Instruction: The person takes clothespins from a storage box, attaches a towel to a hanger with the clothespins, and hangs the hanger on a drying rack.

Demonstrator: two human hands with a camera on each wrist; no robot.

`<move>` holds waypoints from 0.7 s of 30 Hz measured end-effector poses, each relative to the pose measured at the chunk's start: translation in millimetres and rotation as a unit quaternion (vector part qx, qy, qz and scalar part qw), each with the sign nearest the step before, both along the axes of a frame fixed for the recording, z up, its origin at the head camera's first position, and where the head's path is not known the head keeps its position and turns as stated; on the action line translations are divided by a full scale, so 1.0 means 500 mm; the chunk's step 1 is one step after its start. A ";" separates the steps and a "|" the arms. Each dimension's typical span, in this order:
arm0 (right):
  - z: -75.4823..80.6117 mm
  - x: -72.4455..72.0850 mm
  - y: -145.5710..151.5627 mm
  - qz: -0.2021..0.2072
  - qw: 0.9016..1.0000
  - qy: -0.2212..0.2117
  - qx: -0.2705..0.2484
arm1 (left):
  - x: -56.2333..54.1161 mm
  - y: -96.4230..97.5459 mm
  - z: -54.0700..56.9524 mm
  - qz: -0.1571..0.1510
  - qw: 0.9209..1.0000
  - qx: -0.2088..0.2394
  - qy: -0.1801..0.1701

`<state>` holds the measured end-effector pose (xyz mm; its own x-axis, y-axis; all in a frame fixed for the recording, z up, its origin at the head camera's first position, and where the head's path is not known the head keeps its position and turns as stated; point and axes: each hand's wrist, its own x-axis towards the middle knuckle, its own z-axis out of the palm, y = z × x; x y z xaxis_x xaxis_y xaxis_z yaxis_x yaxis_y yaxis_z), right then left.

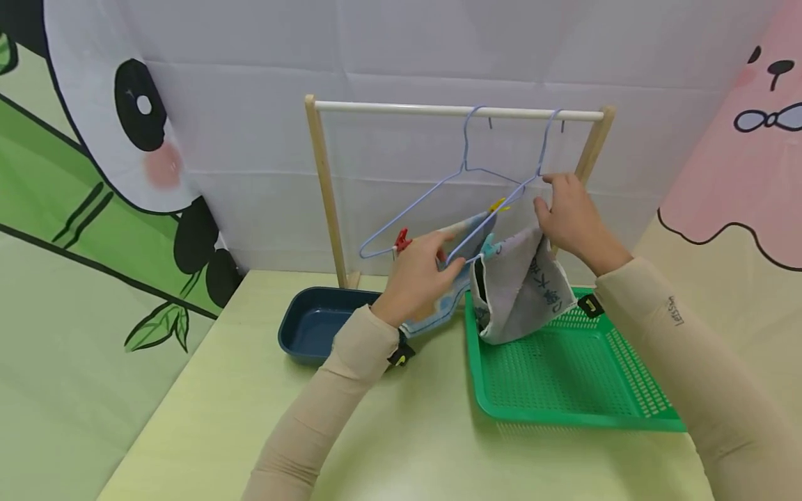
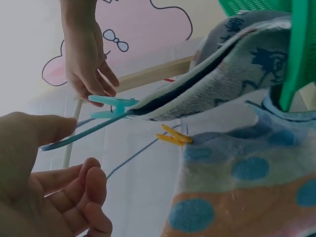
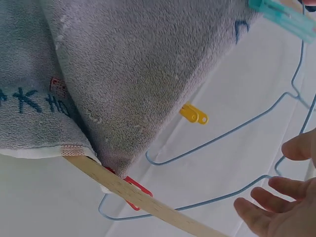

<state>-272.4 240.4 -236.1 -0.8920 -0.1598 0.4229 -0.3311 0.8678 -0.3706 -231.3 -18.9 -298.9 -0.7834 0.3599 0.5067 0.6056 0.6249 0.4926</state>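
A grey towel (image 1: 523, 285) hangs from the front blue wire hanger (image 1: 491, 212), fastened by a teal clothespin (image 2: 112, 107) at its left corner and a red one (image 3: 134, 192) at the other. My left hand (image 1: 418, 278) is at that hanger's left corner, thumb along the wire and fingers loosely bent below it. Near the hanger's neck, my right hand (image 1: 573, 216) has its thumb and fingers spread apart about the wire. Behind, a blue-spotted towel (image 2: 237, 182) hangs on a second hanger (image 1: 416, 202) with a yellow clothespin (image 2: 174, 136) and another red one (image 1: 402, 240).
Both hangers hook over the white rod (image 1: 388, 108) of a wooden-legged rack (image 1: 326, 188). A green perforated basket (image 1: 564, 376) stands below on the right of the table (image 1: 238, 410). Behind my left forearm is a dark blue basin (image 1: 319, 323).
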 end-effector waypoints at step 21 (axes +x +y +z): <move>-0.092 0.121 0.022 0.067 0.994 0.000 0.090 | 0.051 -0.117 -0.077 0.011 0.994 -0.105 -0.001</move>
<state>-211.9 251.2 -282.3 -0.8573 -0.3507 0.3768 -0.4487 0.8678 -0.2135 -205.6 -77.3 -337.5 -0.7932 0.4412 0.4198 0.5901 0.7272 0.3507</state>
